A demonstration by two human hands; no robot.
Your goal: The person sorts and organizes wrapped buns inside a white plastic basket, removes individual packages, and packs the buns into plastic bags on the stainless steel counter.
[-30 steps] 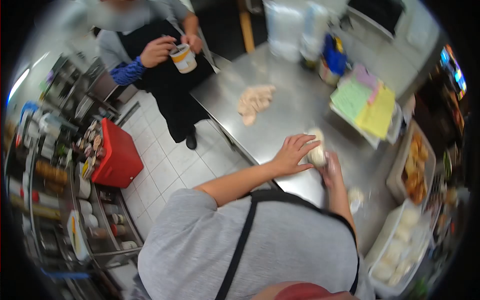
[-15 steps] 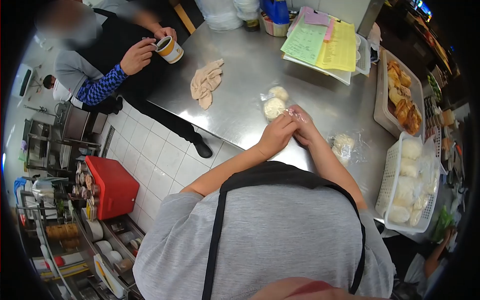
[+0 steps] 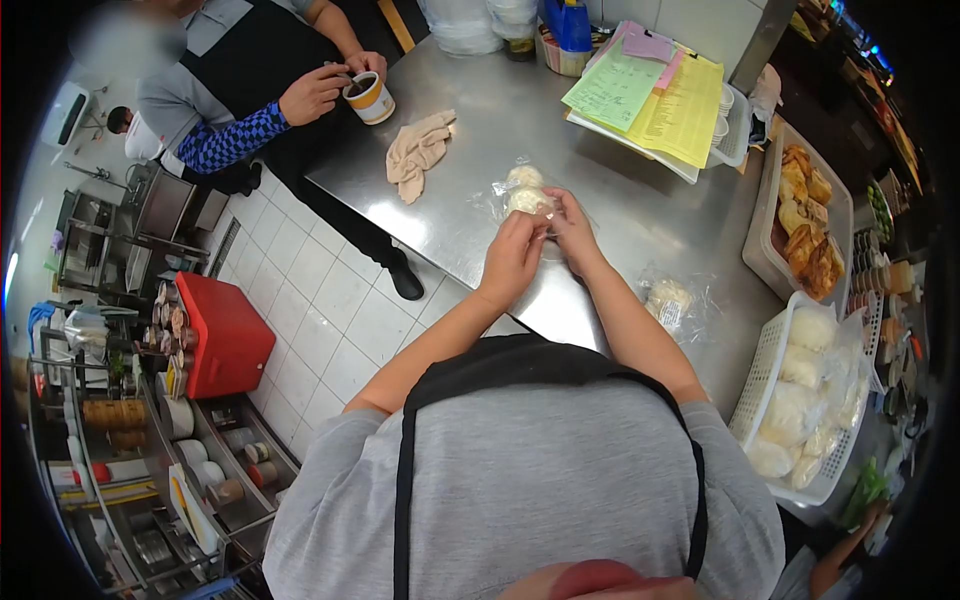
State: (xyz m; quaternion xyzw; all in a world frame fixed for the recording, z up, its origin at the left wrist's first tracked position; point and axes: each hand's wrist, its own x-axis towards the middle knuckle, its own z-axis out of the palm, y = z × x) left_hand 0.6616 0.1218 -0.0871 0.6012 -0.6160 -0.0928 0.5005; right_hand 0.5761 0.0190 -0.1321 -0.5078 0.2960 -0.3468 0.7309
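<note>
Two pale dough balls (image 3: 527, 200) in a clear plastic bag lie on the steel table (image 3: 480, 120). At the near end of that bag, my left hand (image 3: 517, 250) is closed on the gathered plastic. Close beside it on the right, my right hand (image 3: 572, 228) pinches the same plastic, its fingertips nearly touching the left ones. To the right of my forearm rests another clear bag (image 3: 668, 302) of pale dough with a white label. A crumpled beige cloth (image 3: 418, 155) lies beyond my left hand.
A person (image 3: 300, 100) at the table's left corner holds a cup (image 3: 372, 101). Papers (image 3: 660, 95) lie at the back. On the right stand a tub of browned food (image 3: 760, 225) and a white basket (image 3: 757, 385) of bagged dough. A red box (image 3: 228, 335) is lower left.
Both hands have come together at the bag's near end and closed on the plastic. Earlier, my left hand was spread over the dough. The view has shifted too.
</note>
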